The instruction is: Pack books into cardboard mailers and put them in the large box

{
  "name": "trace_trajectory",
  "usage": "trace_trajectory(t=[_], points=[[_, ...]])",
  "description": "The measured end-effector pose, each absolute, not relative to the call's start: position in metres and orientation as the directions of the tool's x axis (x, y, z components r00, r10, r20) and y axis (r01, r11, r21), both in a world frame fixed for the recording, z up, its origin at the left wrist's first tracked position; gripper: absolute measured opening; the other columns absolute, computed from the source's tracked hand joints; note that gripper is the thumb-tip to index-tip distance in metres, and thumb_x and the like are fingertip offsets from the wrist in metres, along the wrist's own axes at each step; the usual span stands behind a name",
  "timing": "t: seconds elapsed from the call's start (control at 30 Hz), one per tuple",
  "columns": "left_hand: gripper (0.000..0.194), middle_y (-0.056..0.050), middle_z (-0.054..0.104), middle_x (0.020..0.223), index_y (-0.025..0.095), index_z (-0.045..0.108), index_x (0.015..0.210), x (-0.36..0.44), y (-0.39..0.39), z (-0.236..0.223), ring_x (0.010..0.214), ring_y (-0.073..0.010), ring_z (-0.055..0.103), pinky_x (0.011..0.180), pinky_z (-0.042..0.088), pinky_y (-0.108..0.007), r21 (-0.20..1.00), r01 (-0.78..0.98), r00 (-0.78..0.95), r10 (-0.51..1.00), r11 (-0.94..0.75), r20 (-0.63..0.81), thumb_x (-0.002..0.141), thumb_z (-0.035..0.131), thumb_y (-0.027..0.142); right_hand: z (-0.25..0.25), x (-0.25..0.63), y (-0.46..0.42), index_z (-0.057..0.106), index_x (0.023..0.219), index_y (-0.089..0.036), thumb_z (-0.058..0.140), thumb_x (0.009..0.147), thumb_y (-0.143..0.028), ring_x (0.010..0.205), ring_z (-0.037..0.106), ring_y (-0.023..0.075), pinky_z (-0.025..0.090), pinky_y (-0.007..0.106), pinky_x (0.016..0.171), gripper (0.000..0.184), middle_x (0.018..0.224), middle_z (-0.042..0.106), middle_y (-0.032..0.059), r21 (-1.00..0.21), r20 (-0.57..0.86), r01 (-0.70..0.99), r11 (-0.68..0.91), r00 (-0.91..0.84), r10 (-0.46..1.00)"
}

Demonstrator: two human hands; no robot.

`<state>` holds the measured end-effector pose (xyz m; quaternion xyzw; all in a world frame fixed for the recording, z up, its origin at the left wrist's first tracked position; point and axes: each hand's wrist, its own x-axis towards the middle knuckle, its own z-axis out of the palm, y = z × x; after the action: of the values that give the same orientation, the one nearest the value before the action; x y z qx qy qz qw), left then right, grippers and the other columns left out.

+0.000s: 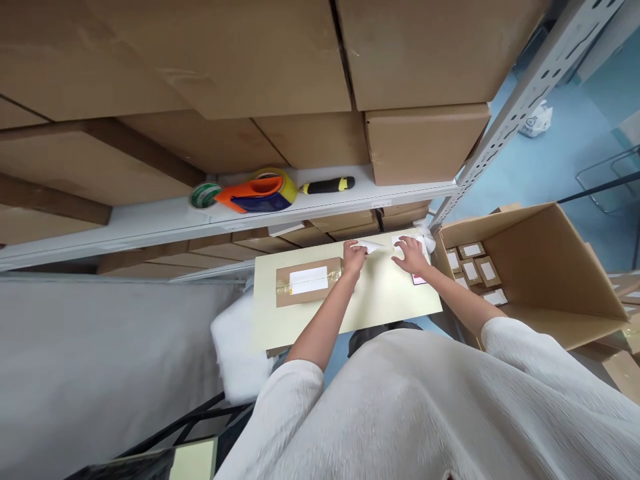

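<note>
My left hand [354, 257] is closed in a pinch on a white slip of paper [371, 247], which sticks out to the right of the fingers above the pale yellow tabletop [380, 297]. Over the right end of the table, my right hand [411, 253] has its fingers bent and apart, next to white label sheets [399, 240] that it partly covers. The edge of a flat object with a pink strip [418, 279] shows beneath that wrist. Left of my left hand lies a taped cardboard box [284, 293] with a white label [309, 280] on top.
A shelf [360, 175] above the table carries large cartons [425, 143], a roll of green tape [203, 196], an orange and blue tape dispenser [260, 191] and a black-yellow utility knife [327, 185]. At right, an open carton [565, 267] holds several small labelled boxes [471, 250]. White wrapping [240, 347] stands at left.
</note>
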<state>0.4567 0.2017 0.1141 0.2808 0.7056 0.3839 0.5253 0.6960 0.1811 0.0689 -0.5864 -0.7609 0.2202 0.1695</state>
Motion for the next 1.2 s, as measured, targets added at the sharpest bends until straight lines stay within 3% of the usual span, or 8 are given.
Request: trace_trajectory(t=[0.13,0.37,0.57,0.7,0.8,1.03,1.2], points=[[0.046,0.002,0.069,0.090,0.026,0.053,0.122,0.432,0.178,0.134,0.085,-0.0174,0.073,0.080,0.057,-0.032,0.841,-0.123,-0.280,0.794,0.527,-0.539,0.083,0.074,0.014,0.071,0.650,0.173,0.061,0.142,-0.023,0.072,0.095,-0.042,0.133,0.054,0.0396,0.044,0.058,0.112,0.051,0.147,0.061,0.0177,-0.628,0.024,0.752,0.202,-0.240,0.970],[0.057,-0.001,0.067,0.101,0.027,0.052,0.128,0.370,0.144,0.147,0.083,-0.0140,0.069,0.072,0.055,-0.027,0.818,-0.297,-0.297,0.766,0.493,-0.570,0.078,0.077,0.014,0.084,0.589,0.167,0.067,0.111,-0.026,0.058,0.102,-0.032,0.116,0.063,0.0318,0.052,0.050,0.102,0.015,0.120,0.067,0.0121,-0.759,0.146,0.605,0.241,-0.203,0.968],[0.064,-0.006,0.067,0.132,0.030,0.058,0.128,0.305,0.122,0.149,0.122,-0.0214,0.069,0.091,0.058,-0.032,0.845,-0.331,-0.397,0.751,0.420,-0.529,0.069,0.073,0.009,0.116,0.525,0.146,0.061,0.094,-0.027,0.059,0.095,-0.033,0.106,0.066,0.0265,0.055,0.044,0.099,0.007,0.109,0.070,0.0069,-0.875,0.165,0.433,0.218,-0.156,0.974],[0.073,-0.009,0.066,0.145,0.032,0.056,0.137,0.262,0.113,0.150,0.135,-0.0235,0.066,0.100,0.059,-0.035,0.901,-0.258,-0.480,0.763,0.348,-0.432,0.070,0.066,0.006,0.139,0.483,0.132,0.060,0.088,-0.027,0.063,0.087,-0.035,0.103,0.068,0.0252,0.055,0.044,0.101,0.008,0.103,0.074,0.0038,-0.915,0.050,0.389,0.106,-0.151,0.987],[0.068,-0.009,0.072,0.136,0.030,0.055,0.139,0.237,0.106,0.149,0.124,-0.0224,0.072,0.094,0.061,-0.035,0.902,-0.208,-0.471,0.770,0.377,-0.431,0.075,0.063,0.009,0.149,0.459,0.124,0.059,0.087,-0.027,0.065,0.083,-0.036,0.094,0.067,0.0233,0.057,0.041,0.094,0.011,0.094,0.072,0.0017,-0.926,-0.022,0.376,0.034,-0.146,0.989],[0.030,-0.006,0.079,0.115,0.026,0.064,0.121,0.204,0.086,0.149,0.106,-0.0197,0.076,0.081,0.061,-0.029,0.915,-0.067,-0.316,0.861,0.398,-0.398,0.091,0.063,0.029,0.145,0.433,0.115,0.057,0.089,-0.027,0.061,0.079,-0.035,0.078,0.059,0.0190,0.053,0.033,0.076,0.013,0.083,0.063,-0.0016,-0.930,-0.063,0.367,-0.031,-0.076,0.995],[0.035,-0.004,0.078,0.099,0.023,0.066,0.120,0.193,0.082,0.146,0.097,-0.0191,0.075,0.091,0.061,-0.035,0.932,-0.061,-0.290,0.887,0.358,-0.360,0.086,0.077,0.023,0.142,0.427,0.118,0.058,0.093,-0.026,0.059,0.079,-0.034,0.077,0.059,0.0189,0.053,0.033,0.076,0.016,0.082,0.061,-0.0022,-0.912,-0.114,0.404,-0.068,-0.092,0.989]])
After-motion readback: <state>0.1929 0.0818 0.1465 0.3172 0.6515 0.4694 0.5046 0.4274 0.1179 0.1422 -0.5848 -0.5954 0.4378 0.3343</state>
